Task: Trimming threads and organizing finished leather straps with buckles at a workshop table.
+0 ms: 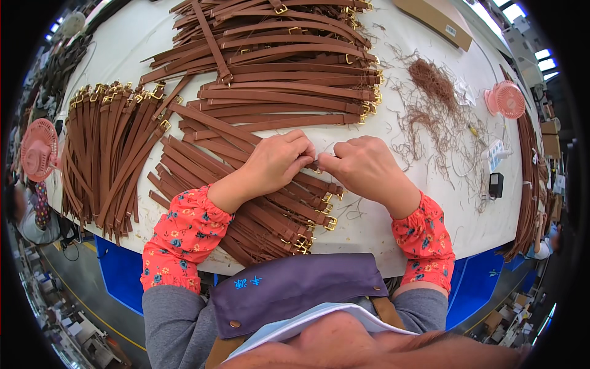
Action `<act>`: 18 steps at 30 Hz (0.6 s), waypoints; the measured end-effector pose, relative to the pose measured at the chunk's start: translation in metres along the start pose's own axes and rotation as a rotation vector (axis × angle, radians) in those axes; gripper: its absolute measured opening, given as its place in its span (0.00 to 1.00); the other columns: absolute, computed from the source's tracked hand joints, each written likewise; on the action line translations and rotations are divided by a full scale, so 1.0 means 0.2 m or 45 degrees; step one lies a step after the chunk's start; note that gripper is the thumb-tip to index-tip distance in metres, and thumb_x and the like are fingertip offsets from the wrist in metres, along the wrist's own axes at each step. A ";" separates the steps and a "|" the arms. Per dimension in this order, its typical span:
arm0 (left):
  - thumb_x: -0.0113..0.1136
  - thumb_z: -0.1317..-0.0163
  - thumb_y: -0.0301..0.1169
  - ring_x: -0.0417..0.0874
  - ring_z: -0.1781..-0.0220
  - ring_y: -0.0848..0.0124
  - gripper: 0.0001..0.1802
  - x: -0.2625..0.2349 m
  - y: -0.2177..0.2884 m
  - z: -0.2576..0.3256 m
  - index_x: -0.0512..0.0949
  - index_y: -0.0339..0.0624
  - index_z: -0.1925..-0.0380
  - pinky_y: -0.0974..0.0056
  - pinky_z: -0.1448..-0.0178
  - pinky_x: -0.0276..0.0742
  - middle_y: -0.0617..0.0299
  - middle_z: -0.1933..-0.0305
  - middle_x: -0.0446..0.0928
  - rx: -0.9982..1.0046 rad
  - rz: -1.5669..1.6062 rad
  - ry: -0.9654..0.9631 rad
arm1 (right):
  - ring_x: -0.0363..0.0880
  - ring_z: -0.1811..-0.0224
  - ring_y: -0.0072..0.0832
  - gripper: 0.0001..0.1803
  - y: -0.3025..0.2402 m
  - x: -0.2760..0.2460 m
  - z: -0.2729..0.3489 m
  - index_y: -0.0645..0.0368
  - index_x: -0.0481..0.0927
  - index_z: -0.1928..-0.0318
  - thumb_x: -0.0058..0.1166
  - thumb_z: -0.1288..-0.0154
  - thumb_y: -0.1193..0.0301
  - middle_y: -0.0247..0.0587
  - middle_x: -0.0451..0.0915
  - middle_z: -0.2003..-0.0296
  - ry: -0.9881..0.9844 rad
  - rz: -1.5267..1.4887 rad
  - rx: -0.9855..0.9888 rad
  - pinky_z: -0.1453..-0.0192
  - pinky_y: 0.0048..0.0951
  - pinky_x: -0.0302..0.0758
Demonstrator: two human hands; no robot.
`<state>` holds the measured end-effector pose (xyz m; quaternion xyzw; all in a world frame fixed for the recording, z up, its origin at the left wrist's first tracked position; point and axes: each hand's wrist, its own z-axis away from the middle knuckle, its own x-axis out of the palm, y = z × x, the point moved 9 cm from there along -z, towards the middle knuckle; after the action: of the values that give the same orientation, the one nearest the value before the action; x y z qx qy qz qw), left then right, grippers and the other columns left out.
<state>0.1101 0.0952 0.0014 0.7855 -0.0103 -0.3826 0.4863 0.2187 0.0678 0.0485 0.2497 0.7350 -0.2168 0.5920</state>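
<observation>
My left hand is closed, its thumb and fingers pinched on the end of a brown belt over the middle of the table. Right beside it, my right hand is closed too, thumb and forefinger pressed together at that same end. What the right fingertips grip is too small to tell. Under and in front of my hands lies a fanned pile of brown belts with gold buckles, mostly pointing right. A larger stack of belts lies beyond, and another bundle sits at the left, buckles at the far end.
Loose brown threads litter the white table at right. A cardboard box, two pink fans, a white power strip and a black adapter stand around. More long brown straps lie along the right edge.
</observation>
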 end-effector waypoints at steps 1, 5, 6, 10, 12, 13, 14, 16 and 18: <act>0.63 0.35 0.27 0.82 0.62 0.49 0.04 0.00 0.00 0.00 0.78 0.42 0.63 0.50 0.60 0.76 0.55 0.62 0.78 -0.001 0.001 -0.001 | 0.80 0.77 0.29 0.06 -0.01 0.00 0.00 0.47 0.79 0.68 0.63 0.38 0.65 0.29 0.73 0.80 -0.006 0.043 -0.027 0.74 0.34 0.74; 0.65 0.37 0.25 0.82 0.62 0.51 0.05 0.00 0.04 0.00 0.77 0.41 0.64 0.51 0.60 0.77 0.56 0.61 0.78 0.084 -0.092 0.042 | 0.85 0.71 0.29 0.05 -0.03 0.00 -0.01 0.48 0.79 0.63 0.58 0.40 0.69 0.31 0.78 0.75 -0.127 0.066 -0.033 0.69 0.33 0.78; 0.65 0.36 0.27 0.81 0.63 0.49 0.05 0.00 0.05 0.00 0.77 0.43 0.64 0.48 0.61 0.76 0.56 0.62 0.78 0.114 -0.106 0.066 | 0.85 0.71 0.29 0.04 -0.03 0.00 -0.02 0.48 0.79 0.63 0.58 0.40 0.69 0.31 0.78 0.75 -0.129 0.068 -0.033 0.69 0.33 0.78; 0.65 0.36 0.27 0.81 0.64 0.48 0.05 -0.01 0.07 -0.01 0.77 0.43 0.64 0.48 0.61 0.76 0.56 0.61 0.78 0.140 -0.140 0.055 | 0.85 0.72 0.29 0.04 -0.03 0.00 -0.01 0.49 0.79 0.64 0.58 0.40 0.70 0.31 0.79 0.75 -0.124 0.048 -0.015 0.69 0.33 0.78; 0.65 0.36 0.28 0.80 0.64 0.47 0.06 -0.01 0.07 0.00 0.76 0.43 0.65 0.48 0.62 0.76 0.56 0.60 0.78 0.146 -0.131 0.061 | 0.85 0.72 0.30 0.05 -0.03 0.01 -0.01 0.49 0.79 0.63 0.59 0.41 0.70 0.31 0.79 0.76 -0.132 0.037 -0.006 0.70 0.33 0.78; 0.65 0.36 0.28 0.80 0.64 0.47 0.06 -0.01 0.07 0.00 0.76 0.43 0.65 0.48 0.62 0.76 0.56 0.60 0.78 0.145 -0.132 0.062 | 0.85 0.73 0.30 0.05 -0.02 0.01 0.00 0.48 0.79 0.63 0.59 0.41 0.70 0.31 0.79 0.76 -0.140 0.029 0.004 0.70 0.33 0.77; 0.63 0.35 0.25 0.81 0.63 0.52 0.05 -0.01 0.06 0.00 0.76 0.41 0.63 0.52 0.61 0.77 0.56 0.61 0.77 0.110 -0.110 0.037 | 0.85 0.73 0.30 0.05 -0.02 0.02 0.00 0.48 0.79 0.63 0.59 0.41 0.70 0.31 0.79 0.76 -0.141 0.028 0.005 0.70 0.33 0.77; 0.62 0.34 0.23 0.82 0.62 0.57 0.04 0.00 0.03 0.00 0.76 0.40 0.62 0.57 0.60 0.78 0.56 0.62 0.76 0.075 -0.087 0.012 | 0.84 0.73 0.31 0.05 -0.01 0.01 0.00 0.48 0.80 0.64 0.59 0.42 0.70 0.32 0.78 0.77 -0.103 -0.008 0.027 0.71 0.34 0.77; 0.61 0.32 0.22 0.79 0.66 0.55 0.04 -0.16 -0.06 0.01 0.76 0.41 0.61 0.57 0.60 0.77 0.53 0.63 0.74 -0.115 0.135 0.434 | 0.82 0.76 0.32 0.04 -0.01 0.01 0.01 0.48 0.80 0.65 0.61 0.40 0.69 0.31 0.76 0.79 -0.058 -0.044 0.047 0.72 0.34 0.76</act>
<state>0.0820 0.1123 0.0098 0.8146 0.0480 -0.2180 0.5353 0.2191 0.0648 0.0469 0.2427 0.7213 -0.2462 0.6002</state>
